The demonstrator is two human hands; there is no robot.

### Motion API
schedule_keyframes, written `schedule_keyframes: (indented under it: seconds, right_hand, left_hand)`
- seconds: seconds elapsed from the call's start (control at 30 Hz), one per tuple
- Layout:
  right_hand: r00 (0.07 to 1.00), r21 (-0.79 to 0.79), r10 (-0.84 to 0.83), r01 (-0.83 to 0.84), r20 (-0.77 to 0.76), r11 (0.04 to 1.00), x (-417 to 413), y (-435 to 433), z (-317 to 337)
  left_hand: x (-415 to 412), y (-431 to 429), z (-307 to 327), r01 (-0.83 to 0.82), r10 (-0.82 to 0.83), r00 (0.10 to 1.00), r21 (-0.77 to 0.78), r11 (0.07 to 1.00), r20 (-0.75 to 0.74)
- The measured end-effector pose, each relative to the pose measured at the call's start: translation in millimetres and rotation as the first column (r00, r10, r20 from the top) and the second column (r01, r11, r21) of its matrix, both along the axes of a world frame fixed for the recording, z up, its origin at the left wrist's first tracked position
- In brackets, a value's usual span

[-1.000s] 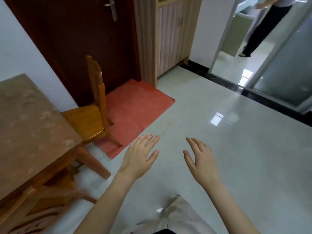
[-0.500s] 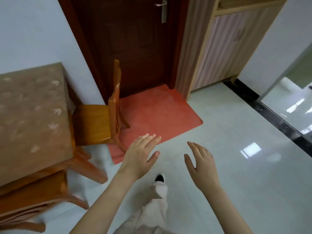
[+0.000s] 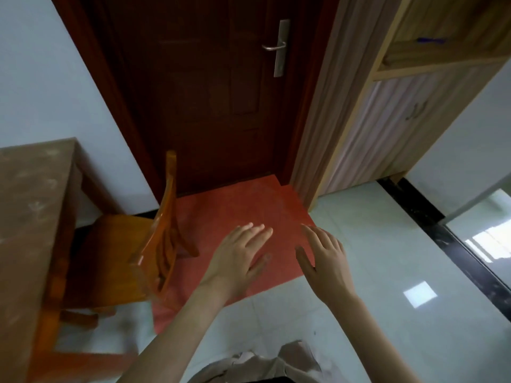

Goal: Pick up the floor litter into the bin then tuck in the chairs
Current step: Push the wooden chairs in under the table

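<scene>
so the view has swung left over the last second: the doorway with the other person is gone from the upper right, and the dark door (image 3: 210, 92) now fills the top middle. the wooden chair (image 3: 132, 252) has slid from the left edge toward lower left centre, with the table (image 3: 33, 211) beside it. looks like the person's walking up to tuck that chair in, it's only partly under.

left hand (image 3: 237, 258) and right hand (image 3: 323, 258) both hang over the red mat (image 3: 235, 211) in the middle, fingers spread loose, holding nothing.

no litter or bin showing anywhere, so can't tell if that part's done. chair legs are blurry and the table's cut off at the left.
</scene>
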State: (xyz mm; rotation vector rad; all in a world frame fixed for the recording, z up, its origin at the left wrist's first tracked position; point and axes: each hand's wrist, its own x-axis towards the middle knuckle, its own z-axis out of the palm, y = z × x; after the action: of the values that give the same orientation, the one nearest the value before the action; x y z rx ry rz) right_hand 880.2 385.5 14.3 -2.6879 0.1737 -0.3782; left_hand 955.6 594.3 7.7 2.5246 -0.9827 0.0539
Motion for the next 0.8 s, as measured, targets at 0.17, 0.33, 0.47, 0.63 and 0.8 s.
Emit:
schedule_keyframes:
  seconds: [0.17,0.33,0.47,0.63,0.8]
  right_hand:
    - [0.992,0.016,0.119,-0.119,-0.045,0.993,94,-44,-9]
    - [0.942,0.037,0.318,-0.316,-0.105,0.948,203,-76,-21]
    - [0.840,0.030,0.529,-0.529,-0.119,0.848,284,-86,-11]
    - [0.639,0.002,0.761,-0.765,-0.110,0.643,364,-63,-2]
    - [0.444,0.030,0.889,-0.893,-0.110,0.450,406,-11,-8]
  left_hand:
    - [68,-30,-10,-0.125,0.125,0.992,0.018,0.992,0.004]
    - [124,-60,-24,-0.343,0.343,0.939,0.014,0.939,-0.026]
    - [160,-77,-12,-0.558,0.557,0.830,-0.021,0.830,-0.018]
    - [177,-79,2,-0.769,0.769,0.639,-0.015,0.639,-0.005]
    - [172,-59,1,-0.910,0.910,0.414,0.010,0.415,-0.035]
